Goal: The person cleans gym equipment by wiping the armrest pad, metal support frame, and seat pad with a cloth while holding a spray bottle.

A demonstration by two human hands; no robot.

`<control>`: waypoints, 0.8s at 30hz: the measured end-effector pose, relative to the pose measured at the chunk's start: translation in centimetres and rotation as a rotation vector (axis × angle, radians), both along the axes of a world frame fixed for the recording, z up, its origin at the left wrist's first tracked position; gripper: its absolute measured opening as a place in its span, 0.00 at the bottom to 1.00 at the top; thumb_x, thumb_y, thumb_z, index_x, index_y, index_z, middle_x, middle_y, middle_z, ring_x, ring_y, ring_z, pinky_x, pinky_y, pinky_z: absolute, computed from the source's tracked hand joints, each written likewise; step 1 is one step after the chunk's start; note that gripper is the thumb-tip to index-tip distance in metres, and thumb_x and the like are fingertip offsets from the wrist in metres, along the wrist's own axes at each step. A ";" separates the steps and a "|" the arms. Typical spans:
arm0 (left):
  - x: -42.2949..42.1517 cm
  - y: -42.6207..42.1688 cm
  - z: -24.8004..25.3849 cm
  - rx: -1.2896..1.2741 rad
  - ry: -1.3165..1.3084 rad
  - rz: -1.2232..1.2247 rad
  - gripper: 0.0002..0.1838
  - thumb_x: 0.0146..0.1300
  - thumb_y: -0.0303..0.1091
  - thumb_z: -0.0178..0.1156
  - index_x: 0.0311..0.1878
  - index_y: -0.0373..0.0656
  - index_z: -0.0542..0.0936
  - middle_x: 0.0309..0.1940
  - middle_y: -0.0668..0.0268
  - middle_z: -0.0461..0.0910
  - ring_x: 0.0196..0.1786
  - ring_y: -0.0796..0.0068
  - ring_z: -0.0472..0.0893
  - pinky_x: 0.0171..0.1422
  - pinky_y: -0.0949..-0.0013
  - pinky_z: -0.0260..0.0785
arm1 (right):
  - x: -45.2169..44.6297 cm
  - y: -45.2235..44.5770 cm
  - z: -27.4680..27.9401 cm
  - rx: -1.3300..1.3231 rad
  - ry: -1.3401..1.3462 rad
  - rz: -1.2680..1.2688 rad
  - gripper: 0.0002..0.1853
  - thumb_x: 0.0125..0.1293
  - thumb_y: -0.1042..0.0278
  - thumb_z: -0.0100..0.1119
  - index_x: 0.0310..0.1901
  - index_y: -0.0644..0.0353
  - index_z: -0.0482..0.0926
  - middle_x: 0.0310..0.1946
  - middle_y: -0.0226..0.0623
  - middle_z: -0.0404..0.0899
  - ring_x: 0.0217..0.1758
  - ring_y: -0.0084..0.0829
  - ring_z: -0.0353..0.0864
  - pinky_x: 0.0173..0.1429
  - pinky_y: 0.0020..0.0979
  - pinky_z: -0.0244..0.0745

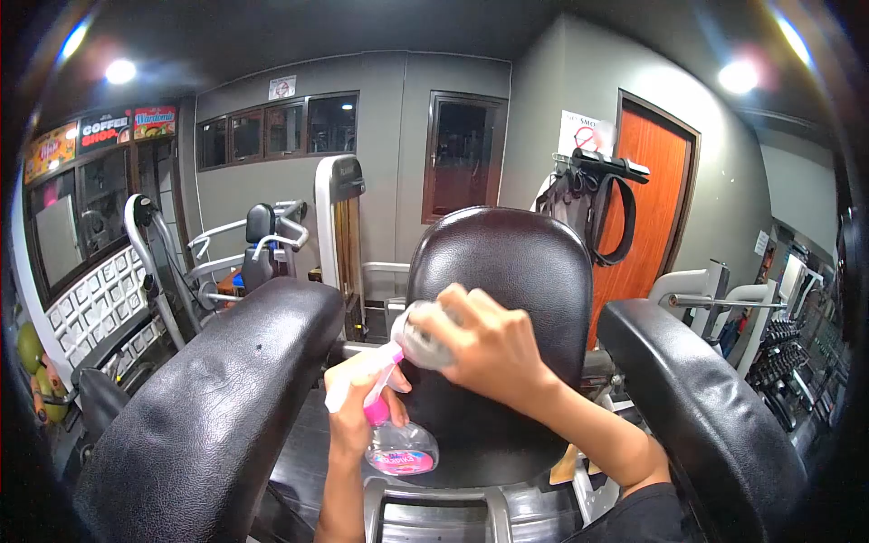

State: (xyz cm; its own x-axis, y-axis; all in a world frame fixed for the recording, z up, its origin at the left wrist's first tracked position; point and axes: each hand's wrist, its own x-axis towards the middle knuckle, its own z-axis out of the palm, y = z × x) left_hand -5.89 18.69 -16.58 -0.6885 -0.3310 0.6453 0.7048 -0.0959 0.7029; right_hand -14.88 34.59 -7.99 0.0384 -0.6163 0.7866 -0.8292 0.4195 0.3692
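My left hand [356,385] is wrapped round the neck of a clear spray bottle [403,445] with a pink collar, a pink-and-white spray head and a pink label. The bottle stands roughly upright, its nozzle pointing up and to the right. Bunched in my right hand [493,339] is a greyish-white cloth [418,342], held right at the nozzle. Whether the two touch cannot be made out. Behind both hands rises the black padded backrest [498,249] of an exercise machine. My right fingers curl over the cloth and hide part of it.
Black arm pads flank me, one on the left [213,389] and one on the right [701,385]. A grey metal frame [434,496] lies below the bottle. Further back are a weight machine [339,208], hanging straps and belts [615,222], an orange door [647,181] and dumbbell racks [778,344].
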 end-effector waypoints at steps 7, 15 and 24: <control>0.8 -1.4 -0.1 0.016 0.045 -0.042 0.21 0.69 0.41 0.49 0.39 0.26 0.78 0.27 0.54 0.80 0.13 0.70 0.76 0.20 0.69 0.73 | -2.3 1.1 4.7 -0.276 -0.092 -0.014 0.15 0.53 0.60 0.70 0.43 0.47 0.83 0.36 0.33 0.74 0.37 0.36 0.82 0.34 0.41 0.79; 1.8 -1.3 1.0 -0.014 -0.035 0.140 0.24 0.66 0.48 0.49 0.33 0.31 0.76 0.23 0.54 0.79 0.11 0.72 0.74 0.16 0.70 0.71 | 1.2 -1.5 -0.3 0.191 -0.057 -0.009 0.14 0.53 0.66 0.65 0.44 0.48 0.82 0.40 0.35 0.73 0.37 0.35 0.82 0.32 0.36 0.81; 2.5 -1.7 0.7 0.028 -0.090 0.020 0.20 0.68 0.42 0.53 0.41 0.29 0.80 0.26 0.59 0.80 0.14 0.73 0.76 0.19 0.73 0.68 | 0.7 -2.7 4.4 0.192 -0.013 -0.097 0.13 0.50 0.68 0.68 0.38 0.58 0.83 0.41 0.36 0.75 0.38 0.37 0.83 0.34 0.37 0.81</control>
